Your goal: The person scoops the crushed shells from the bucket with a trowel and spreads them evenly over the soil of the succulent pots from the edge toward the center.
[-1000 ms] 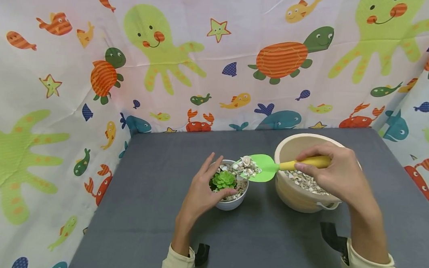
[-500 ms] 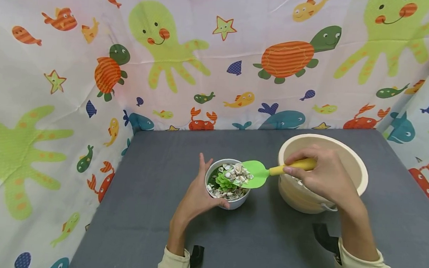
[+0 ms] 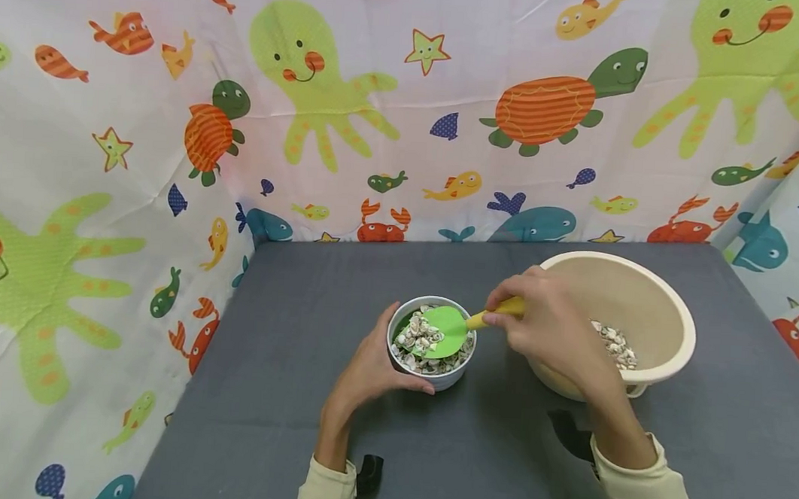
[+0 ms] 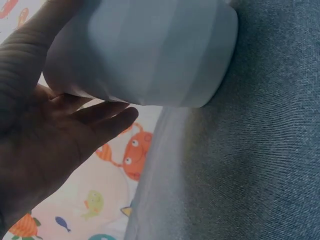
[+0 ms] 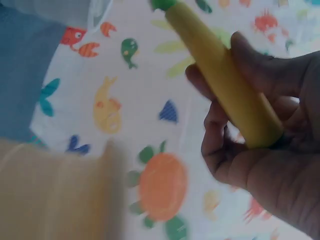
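A small white plant pot [image 3: 448, 382] holds pale shells. In the head view the trowel covers most of the green succulent inside it. My left hand [image 3: 369, 368] grips the pot's side, thumb in front and fingers round the far left; the left wrist view shows the pot's smooth wall [image 4: 150, 50] between thumb and fingers. My right hand [image 3: 548, 321] holds a small trowel [image 3: 451, 333] with a green blade by its yellow handle [image 5: 225, 75]. Shells [image 3: 420, 336] lie at the blade's left side, over the pot's mouth.
A large cream tub [image 3: 675, 317] stands to the right of the pot, with more shells [image 3: 614, 345] at its bottom. Grey cloth [image 3: 297, 395] covers the table. A curtain [image 3: 355, 66] printed with sea animals hangs behind and at the sides.
My right hand has moved left and down from above the tub, bringing the loaded trowel over the pot and tilting it. My left hand has closed in around the pot.
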Available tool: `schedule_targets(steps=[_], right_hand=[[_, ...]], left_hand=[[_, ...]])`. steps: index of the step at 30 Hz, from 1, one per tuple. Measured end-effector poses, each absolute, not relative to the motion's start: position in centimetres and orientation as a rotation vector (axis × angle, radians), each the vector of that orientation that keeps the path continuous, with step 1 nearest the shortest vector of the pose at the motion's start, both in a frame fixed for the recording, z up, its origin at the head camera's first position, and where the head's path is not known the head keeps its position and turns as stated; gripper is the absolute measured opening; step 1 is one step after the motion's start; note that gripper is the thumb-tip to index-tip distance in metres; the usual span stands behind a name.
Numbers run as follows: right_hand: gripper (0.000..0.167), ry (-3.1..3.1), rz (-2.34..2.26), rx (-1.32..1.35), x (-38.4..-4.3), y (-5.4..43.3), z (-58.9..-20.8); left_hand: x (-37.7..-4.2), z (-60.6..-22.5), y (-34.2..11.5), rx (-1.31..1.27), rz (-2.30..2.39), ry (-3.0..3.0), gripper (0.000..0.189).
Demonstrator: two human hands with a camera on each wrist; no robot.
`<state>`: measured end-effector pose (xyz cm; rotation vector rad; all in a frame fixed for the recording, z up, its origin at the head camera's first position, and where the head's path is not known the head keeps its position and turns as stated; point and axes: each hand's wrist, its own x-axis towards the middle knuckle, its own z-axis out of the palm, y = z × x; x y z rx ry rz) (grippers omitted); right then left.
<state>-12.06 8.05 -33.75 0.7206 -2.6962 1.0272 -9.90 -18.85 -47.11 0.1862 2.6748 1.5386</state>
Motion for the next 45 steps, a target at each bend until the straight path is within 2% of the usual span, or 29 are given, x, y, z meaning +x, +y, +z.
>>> schedule_targets(steps=[8, 19, 38, 45], right_hand=[[0.009, -2.688, 0.708, 0.816, -10.8, 3.9, -32.6], [0.012, -2.470, 0.519, 0.769, -10.0, 2.2, -33.7], [0.007, -2.470, 0.409, 0.564, -9.7, 2.0, -33.0], [0.004, -2.410, 0.485, 0.497, -9.2, 4.2, -32.8]], left_hand=[[-10.1, -47.0, -18.6, 0.199, 1.517, 2.686, 0.139], [-10.2, -47.2, -18.2, 0.233, 1.522, 2.723, 0.131], [-10.2, -47.1, -17.5, 0.217, 1.490, 2.757, 0.131], [-10.2, -47.2, -17.1, 0.222, 1.498, 2.754, 0.132]])
